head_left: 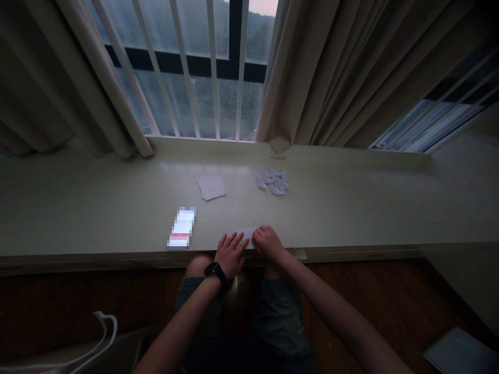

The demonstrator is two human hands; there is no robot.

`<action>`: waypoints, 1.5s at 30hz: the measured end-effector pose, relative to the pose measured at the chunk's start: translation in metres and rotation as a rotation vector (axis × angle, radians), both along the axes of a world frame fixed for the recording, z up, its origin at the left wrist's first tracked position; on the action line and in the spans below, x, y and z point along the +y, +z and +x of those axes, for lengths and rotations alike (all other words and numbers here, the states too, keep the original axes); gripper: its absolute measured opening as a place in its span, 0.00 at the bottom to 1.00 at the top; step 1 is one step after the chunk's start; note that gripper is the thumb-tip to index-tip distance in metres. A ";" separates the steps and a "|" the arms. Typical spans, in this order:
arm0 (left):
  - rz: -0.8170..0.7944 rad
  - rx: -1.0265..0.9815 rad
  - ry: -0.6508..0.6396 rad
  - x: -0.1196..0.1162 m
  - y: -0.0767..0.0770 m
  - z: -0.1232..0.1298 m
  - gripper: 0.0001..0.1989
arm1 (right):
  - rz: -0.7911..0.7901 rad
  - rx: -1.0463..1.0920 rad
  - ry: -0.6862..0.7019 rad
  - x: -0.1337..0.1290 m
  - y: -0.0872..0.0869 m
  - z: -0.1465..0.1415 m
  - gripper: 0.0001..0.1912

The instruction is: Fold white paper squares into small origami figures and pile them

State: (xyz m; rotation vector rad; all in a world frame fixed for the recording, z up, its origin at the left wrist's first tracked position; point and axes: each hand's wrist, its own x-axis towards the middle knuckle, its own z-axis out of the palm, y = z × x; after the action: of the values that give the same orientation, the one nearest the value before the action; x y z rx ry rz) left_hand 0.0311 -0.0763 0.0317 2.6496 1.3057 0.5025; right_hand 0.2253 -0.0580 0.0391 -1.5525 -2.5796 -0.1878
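A small piece of pale paper lies at the front edge of the long light-coloured desk, between my two hands. My left hand, with a black watch on its wrist, rests on the paper's left part, fingers spread. At the paper's right end my right hand is closed, its fingertips curled on the edge of the sheet. Behind them lie a short stack of square paper sheets and, to its right, a pile of several folded paper pieces.
A lit phone, its screen blurred, lies left of my hands. Curtains and a barred window stand behind the desk. White cables hang at lower left, and a flat pale object is at lower right.
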 end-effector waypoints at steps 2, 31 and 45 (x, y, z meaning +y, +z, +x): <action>-0.006 0.008 -0.003 0.000 0.001 0.000 0.30 | -0.005 -0.024 0.022 0.005 0.001 0.006 0.05; -0.027 0.041 -0.015 0.001 0.000 -0.003 0.33 | 0.067 0.176 -0.155 0.002 -0.008 0.004 0.09; 0.010 0.034 0.025 0.014 0.004 0.001 0.20 | 0.050 0.329 -0.081 -0.034 -0.019 -0.014 0.18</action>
State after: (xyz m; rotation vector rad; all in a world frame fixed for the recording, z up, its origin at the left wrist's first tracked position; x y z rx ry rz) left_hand 0.0318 -0.0621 0.0355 2.6649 1.3505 0.4703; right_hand 0.2110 -0.0916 0.0199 -1.5254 -2.2464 -0.0023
